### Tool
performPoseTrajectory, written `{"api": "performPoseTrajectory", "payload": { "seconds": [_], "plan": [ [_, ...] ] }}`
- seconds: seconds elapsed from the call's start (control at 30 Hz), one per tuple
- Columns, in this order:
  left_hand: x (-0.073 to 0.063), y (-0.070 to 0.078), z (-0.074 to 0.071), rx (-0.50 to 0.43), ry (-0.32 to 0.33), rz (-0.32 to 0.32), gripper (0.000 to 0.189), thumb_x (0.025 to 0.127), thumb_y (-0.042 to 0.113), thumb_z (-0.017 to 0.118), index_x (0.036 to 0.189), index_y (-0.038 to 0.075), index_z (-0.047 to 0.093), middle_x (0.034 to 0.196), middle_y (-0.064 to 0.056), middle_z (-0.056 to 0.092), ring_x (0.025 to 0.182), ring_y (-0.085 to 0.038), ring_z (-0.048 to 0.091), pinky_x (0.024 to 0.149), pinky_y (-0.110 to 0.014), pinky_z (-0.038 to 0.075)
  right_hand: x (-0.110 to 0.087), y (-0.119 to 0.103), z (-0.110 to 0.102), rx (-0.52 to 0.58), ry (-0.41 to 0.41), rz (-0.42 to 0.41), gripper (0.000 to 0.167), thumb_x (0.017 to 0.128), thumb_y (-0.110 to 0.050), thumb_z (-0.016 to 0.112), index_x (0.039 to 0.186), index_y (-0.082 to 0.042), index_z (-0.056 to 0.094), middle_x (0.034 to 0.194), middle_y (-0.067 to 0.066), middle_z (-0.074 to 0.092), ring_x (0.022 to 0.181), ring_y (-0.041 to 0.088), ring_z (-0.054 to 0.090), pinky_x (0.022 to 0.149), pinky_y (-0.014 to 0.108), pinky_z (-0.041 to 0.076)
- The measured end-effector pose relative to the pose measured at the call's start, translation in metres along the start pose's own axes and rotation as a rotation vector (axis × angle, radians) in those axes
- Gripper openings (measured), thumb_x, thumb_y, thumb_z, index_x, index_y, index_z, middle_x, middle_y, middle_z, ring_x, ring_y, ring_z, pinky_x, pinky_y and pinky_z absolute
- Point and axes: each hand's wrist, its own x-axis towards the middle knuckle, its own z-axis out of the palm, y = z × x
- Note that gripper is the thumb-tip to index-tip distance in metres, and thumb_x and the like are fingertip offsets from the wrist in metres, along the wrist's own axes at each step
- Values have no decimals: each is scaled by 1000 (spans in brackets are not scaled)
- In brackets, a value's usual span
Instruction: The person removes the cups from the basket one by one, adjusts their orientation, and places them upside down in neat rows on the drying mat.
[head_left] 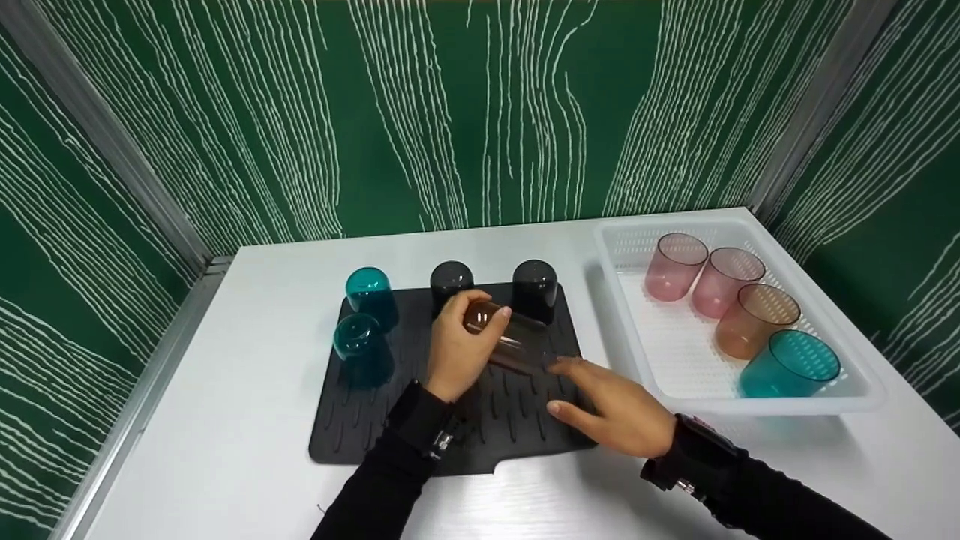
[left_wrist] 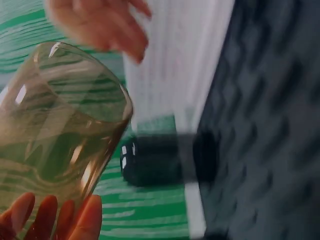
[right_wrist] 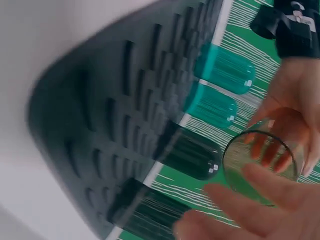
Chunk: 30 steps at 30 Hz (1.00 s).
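Note:
My left hand (head_left: 461, 349) grips a clear brown cup (head_left: 517, 341) by its base end, holding it tilted above the black drying mat (head_left: 352, 427). The cup's open rim points toward my right hand (head_left: 619, 405), whose fingers are extended near it. In the right wrist view the brown cup (right_wrist: 260, 160) shows its round mouth, with the right fingers (right_wrist: 240, 200) in front of it; whether they touch the rim I cannot tell. The left fingertips (left_wrist: 47, 215) curl round the cup's side (left_wrist: 60, 125) in the left wrist view.
Upside down on the mat stand two teal cups (head_left: 367, 289) and two dark grey cups (head_left: 534, 289). A white perforated basket (head_left: 630, 322) on the right holds two pink cups (head_left: 675, 270), an orange-brown cup (head_left: 754, 322) and a teal cup (head_left: 791, 367), mouths up. Green patterned panels surround the white table (head_left: 225, 420).

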Motion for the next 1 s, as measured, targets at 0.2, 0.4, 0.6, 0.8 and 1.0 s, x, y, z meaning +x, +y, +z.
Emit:
{"api": "performPoseTrajectory", "payload": {
  "seconds": [0.2, 0.4, 0.6, 0.8, 1.0],
  "plan": [
    [2, -4, -7, 330, -31, 74, 39, 91, 37, 68, 118, 9, 62, 114, -10, 61, 98, -21, 62, 84, -36, 53, -3, 8, 12, -55, -96, 52, 63, 97, -54, 52, 143, -11, 49, 154, 20, 38, 135, 41, 45, 107, 55, 40],
    [3, -10, -12, 590, -84, 98, 42, 90, 37, 69, 120, 9, 62, 116, -13, 60, 101, -28, 60, 84, -42, 52, -7, 18, 20, -124, -181, 79, 67, 97, -56, 50, 147, -11, 45, 156, 20, 34, 141, 49, 31, 111, 66, 26],
    [8, -18, -14, 732, -126, 90, 45, 89, 36, 70, 123, 8, 63, 116, -14, 57, 101, -30, 58, 77, -44, 55, -11, 23, 27, -180, -276, 85, 73, 95, -57, 53, 149, -9, 41, 157, 21, 30, 143, 50, 27, 110, 68, 24],
    [16, -29, -14, 809, -190, 70, 48, 89, 35, 71, 126, 7, 61, 121, -16, 57, 103, -31, 58, 77, -44, 56, -15, 26, 31, -219, -358, 72, 75, 94, -54, 55, 150, -8, 38, 156, 27, 29, 143, 49, 27, 110, 67, 25],
    [19, -37, -12, 838, -274, 36, 52, 90, 35, 70, 131, 6, 58, 128, -18, 56, 109, -33, 57, 82, -44, 55, -15, 28, 35, -231, -342, 42, 76, 94, -52, 56, 150, -6, 38, 155, 29, 30, 143, 49, 27, 111, 63, 28]
  ]
}}
